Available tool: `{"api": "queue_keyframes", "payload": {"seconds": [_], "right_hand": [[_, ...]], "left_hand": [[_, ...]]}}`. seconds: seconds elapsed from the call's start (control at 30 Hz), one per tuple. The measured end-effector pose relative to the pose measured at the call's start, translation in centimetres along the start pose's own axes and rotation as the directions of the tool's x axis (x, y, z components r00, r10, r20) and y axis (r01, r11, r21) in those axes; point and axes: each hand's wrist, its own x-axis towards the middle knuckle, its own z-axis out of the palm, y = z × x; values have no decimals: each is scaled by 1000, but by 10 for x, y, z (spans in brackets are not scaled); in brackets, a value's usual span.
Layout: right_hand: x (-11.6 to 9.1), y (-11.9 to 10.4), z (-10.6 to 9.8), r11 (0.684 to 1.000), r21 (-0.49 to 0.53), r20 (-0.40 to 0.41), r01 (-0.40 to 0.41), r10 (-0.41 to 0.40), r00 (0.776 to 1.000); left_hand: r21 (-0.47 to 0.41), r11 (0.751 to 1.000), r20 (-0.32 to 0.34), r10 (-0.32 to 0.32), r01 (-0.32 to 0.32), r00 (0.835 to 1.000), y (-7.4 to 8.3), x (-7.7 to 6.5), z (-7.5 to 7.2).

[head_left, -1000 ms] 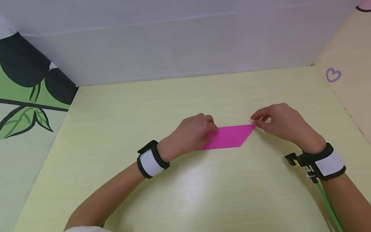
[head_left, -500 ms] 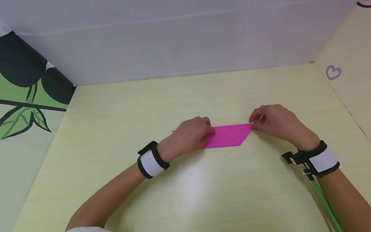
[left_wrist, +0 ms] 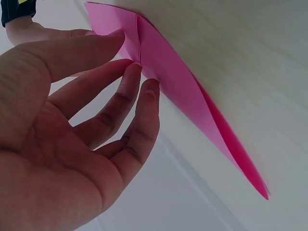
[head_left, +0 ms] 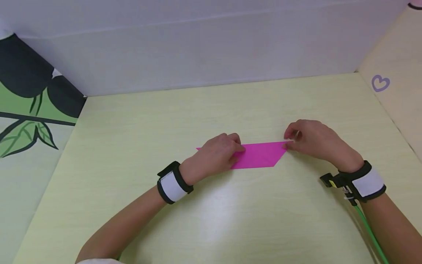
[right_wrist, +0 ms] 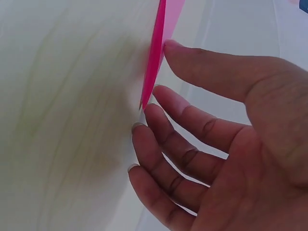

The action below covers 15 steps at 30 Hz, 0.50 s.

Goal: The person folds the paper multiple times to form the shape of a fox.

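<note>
A folded strip of pink paper [head_left: 260, 155] lies on the table, its right end slanted to a point. My left hand [head_left: 215, 154] covers its left part, with bent fingers and thumb holding it. In the left wrist view, the thumb and fingertips touch the paper [left_wrist: 173, 82] around a crease, and its long edge gapes a little. At the upper right corner my right hand [head_left: 313, 137] has the paper between thumb and index finger. The right wrist view shows that thumb against the paper [right_wrist: 155, 53], with the other fingers curved just below its pointed end.
The pale wooden table [head_left: 158, 117] ends at a white back panel [head_left: 197, 55]. A beige side panel [head_left: 402, 66] with a purple heart stands at right, a leaf-patterned one [head_left: 26, 139] at left. A green cable [head_left: 372, 231] runs along the right forearm.
My right hand has shifted slightly left, its thumb now farther over the paper's corner. The paper's left tip now shows behind my left hand. Little differs over the last half second.
</note>
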Motion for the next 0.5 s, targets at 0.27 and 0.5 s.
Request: {"api": "queue_keyframes", "payload": {"seconds": [0.27,0.5], "right_hand": [[0,-1,3,1000,22,13,13,-13,1000],[-5,-4,0,999,39,-8,23,-23,1000]], "left_hand": [[-5,1000,-14,10,-10,1000,0,-2,0],[-2,1000,-21,17,-17,1000,0,-3,2]]}}
